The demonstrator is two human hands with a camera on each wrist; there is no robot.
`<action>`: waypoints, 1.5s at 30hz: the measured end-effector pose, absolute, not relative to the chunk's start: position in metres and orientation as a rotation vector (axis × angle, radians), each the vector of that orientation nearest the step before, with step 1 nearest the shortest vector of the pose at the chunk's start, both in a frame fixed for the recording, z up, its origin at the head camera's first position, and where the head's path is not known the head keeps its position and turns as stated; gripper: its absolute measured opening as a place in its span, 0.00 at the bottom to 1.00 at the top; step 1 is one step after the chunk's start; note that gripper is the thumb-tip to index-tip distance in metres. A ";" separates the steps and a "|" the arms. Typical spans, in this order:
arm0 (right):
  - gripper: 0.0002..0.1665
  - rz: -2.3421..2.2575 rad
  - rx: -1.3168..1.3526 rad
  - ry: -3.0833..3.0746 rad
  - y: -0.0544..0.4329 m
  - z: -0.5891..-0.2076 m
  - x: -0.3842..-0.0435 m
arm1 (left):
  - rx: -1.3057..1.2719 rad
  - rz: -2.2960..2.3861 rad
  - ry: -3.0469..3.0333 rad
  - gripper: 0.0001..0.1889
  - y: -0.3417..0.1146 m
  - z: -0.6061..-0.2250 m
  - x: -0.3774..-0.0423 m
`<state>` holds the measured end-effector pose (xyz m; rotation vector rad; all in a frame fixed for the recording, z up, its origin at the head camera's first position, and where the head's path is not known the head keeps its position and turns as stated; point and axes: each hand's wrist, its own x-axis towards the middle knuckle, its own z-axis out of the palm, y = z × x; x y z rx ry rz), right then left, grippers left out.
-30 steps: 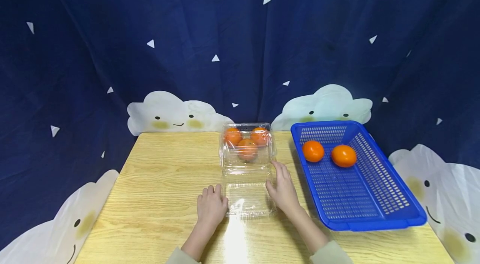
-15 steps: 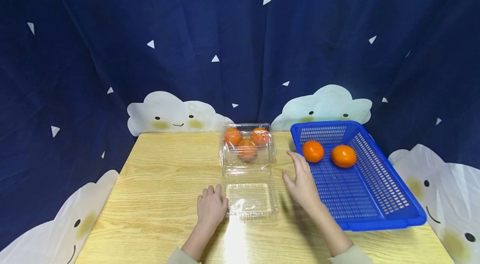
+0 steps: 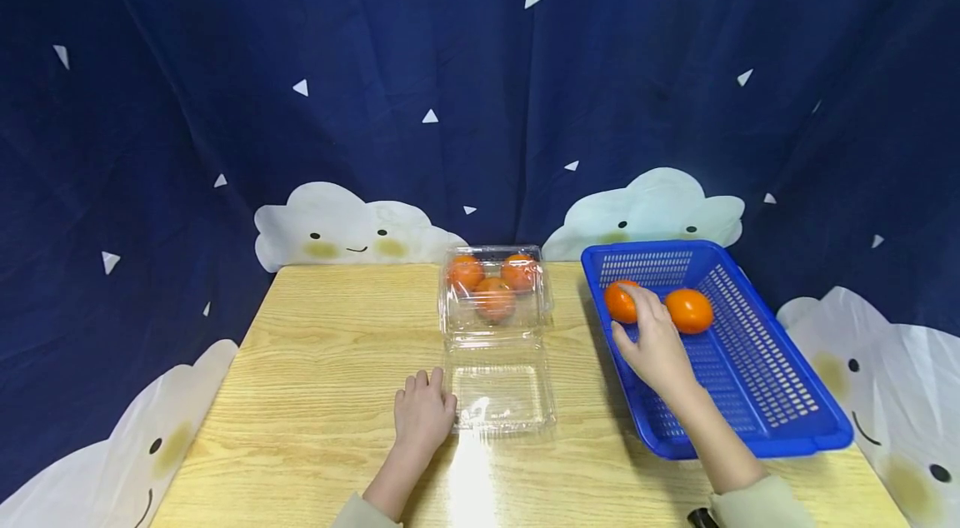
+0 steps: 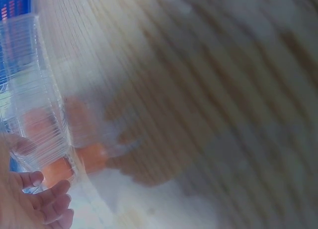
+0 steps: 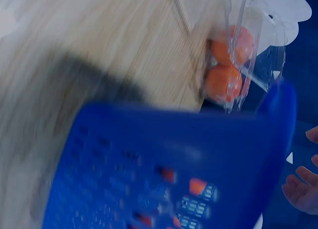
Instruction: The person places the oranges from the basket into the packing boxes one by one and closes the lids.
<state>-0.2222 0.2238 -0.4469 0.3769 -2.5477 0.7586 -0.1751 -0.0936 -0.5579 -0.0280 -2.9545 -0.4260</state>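
My right hand reaches over the near-left wall of the blue basket, fingers spread, fingertips right at a smooth orange fruit. Another orange fruit lies beside it, partly behind the hand. On the table, a clear plastic clamshell box lies with its lid folded back toward me. Several orange fruits sit in its far half. My left hand rests at the near half's left edge, fingers loosely bent, thumb side touching the rim; the left wrist view shows these fingers beside the plastic.
The wooden table stretches left of the box. Behind it hangs a dark blue curtain with white triangles and clouds. The basket's raised rim stands between the right wrist camera and the fruit. A small black object is by the right sleeve.
My right hand has left the right edge of the clamshell box and moved right, over the basket's wall to the left fruit. The left hand and the box have stayed put.
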 end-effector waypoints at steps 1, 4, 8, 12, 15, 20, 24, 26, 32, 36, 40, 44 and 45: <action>0.33 0.742 0.381 -2.554 0.227 -0.446 -0.224 | -0.026 -0.427 -2.955 0.15 -0.094 -0.558 -0.175; 0.33 0.703 0.397 -2.588 0.235 -0.442 -0.228 | -0.023 -0.426 -2.954 0.15 -0.094 -0.558 -0.175; 0.33 0.672 0.419 -2.644 0.245 -0.439 -0.234 | -0.018 -0.433 -2.951 0.14 -0.094 -0.558 -0.176; 0.33 0.633 0.445 -2.712 0.253 -0.437 -0.241 | -0.013 -0.446 -2.949 0.15 -0.093 -0.558 -0.176; 0.34 0.608 0.445 -2.777 0.256 -0.437 -0.247 | -0.011 -0.448 -2.950 0.15 -0.093 -0.558 -0.176; 0.35 0.553 0.424 -2.895 0.259 -0.436 -0.258 | -0.008 -0.451 -2.958 0.16 -0.093 -0.557 -0.175; 0.36 0.510 0.422 -2.965 0.261 -0.437 -0.269 | -0.012 -0.457 -2.966 0.16 -0.093 -0.556 -0.175; 0.35 0.492 0.428 -2.988 0.262 -0.437 -0.274 | -0.013 -0.456 -2.969 0.17 -0.093 -0.556 -0.175; 0.36 0.430 0.425 -3.048 0.266 -0.442 -0.290 | -0.010 -0.447 -2.973 0.17 -0.094 -0.557 -0.175; 0.36 0.398 0.403 -3.087 0.267 -0.447 -0.299 | -0.013 -0.450 -2.975 0.17 -0.094 -0.557 -0.175; 0.37 0.381 0.365 -3.138 0.267 -0.449 -0.307 | -0.014 -0.456 -2.976 0.18 -0.094 -0.557 -0.175; 0.38 0.342 0.341 -3.182 0.266 -0.451 -0.313 | -0.008 -0.461 -2.978 0.18 -0.094 -0.556 -0.175; 0.39 0.330 0.342 -3.189 0.266 -0.452 -0.315 | -0.007 -0.462 -2.977 0.18 -0.094 -0.555 -0.175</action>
